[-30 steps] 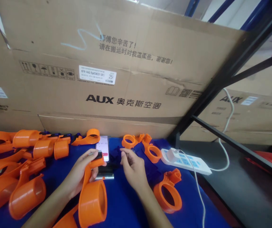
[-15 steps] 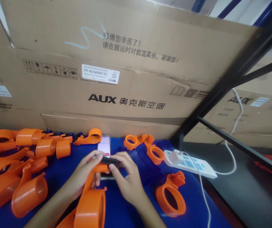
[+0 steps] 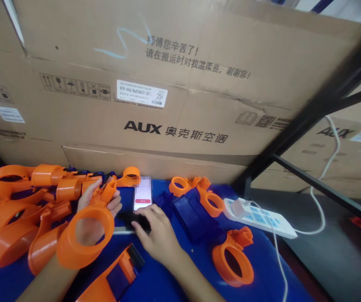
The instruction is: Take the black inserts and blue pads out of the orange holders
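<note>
My left hand [image 3: 89, 224] grips an orange plastic tape dispenser [image 3: 106, 220]; its round ring faces me and its narrow head points up and away. My right hand [image 3: 160, 235] is low over the table, thumb and fingertips closed around a small black piece [image 3: 142, 222], partly hidden by the fingers. Beside it lies a pale flat strip [image 3: 124, 230]. Nearer to me, between my forearms, rests another orange dispenser [image 3: 98, 289] with a blue part and a black-tipped head. A phone [image 3: 142, 199] with a lit screen lies just beyond my right hand.
Several orange dispensers [image 3: 9, 243] are heaped on the left. Dark blue plastic parts [image 3: 196, 214] and more dispensers [image 3: 248, 270] lie on the right, near a white power strip [image 3: 262, 220] with a cable. A large cardboard box [image 3: 180, 100] stands behind; a black metal frame [image 3: 281, 142] rises at right.
My hands have moved apart. The left has come up and left with an orange dispenser; the right has gone down to the black piece. A black-tipped dispenser now rests on the table between my arms.
</note>
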`<control>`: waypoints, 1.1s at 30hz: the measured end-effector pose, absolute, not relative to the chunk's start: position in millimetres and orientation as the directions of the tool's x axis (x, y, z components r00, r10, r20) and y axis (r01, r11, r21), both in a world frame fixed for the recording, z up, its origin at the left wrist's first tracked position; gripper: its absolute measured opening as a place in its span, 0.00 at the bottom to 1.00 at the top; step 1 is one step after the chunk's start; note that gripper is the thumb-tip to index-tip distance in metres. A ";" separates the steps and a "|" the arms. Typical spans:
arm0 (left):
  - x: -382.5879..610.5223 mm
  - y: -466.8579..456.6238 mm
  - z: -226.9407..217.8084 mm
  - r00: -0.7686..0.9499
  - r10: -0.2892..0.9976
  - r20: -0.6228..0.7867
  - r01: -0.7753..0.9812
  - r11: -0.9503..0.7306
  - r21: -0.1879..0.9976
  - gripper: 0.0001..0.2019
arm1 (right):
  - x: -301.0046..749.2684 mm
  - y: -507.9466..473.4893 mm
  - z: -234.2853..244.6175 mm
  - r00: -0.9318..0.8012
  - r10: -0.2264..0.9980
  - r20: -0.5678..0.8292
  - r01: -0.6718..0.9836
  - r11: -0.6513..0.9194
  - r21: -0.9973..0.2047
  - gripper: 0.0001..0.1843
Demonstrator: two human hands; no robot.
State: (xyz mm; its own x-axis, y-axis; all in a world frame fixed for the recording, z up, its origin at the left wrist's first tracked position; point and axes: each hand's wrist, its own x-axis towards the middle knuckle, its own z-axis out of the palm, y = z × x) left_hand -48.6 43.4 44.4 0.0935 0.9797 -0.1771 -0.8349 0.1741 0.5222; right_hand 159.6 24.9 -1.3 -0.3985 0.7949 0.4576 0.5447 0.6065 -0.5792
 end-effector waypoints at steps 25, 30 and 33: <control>-54.4 51.2 33.3 0.034 0.969 -0.245 -0.848 0.158 0.507 0.09 | 133.7 42.4 -24.1 -0.544 0.756 0.364 0.627 0.654 -0.423 0.06; -54.2 52.4 31.1 0.001 0.948 -0.318 -0.844 0.171 0.508 0.09 | 137.3 40.6 -27.6 -0.510 0.775 0.373 0.639 0.632 -0.438 0.07; -52.6 52.2 31.3 -0.031 0.941 -0.337 -0.847 0.155 0.508 0.07 | 140.9 38.5 -26.1 -0.507 0.771 0.385 0.631 0.637 -0.444 0.08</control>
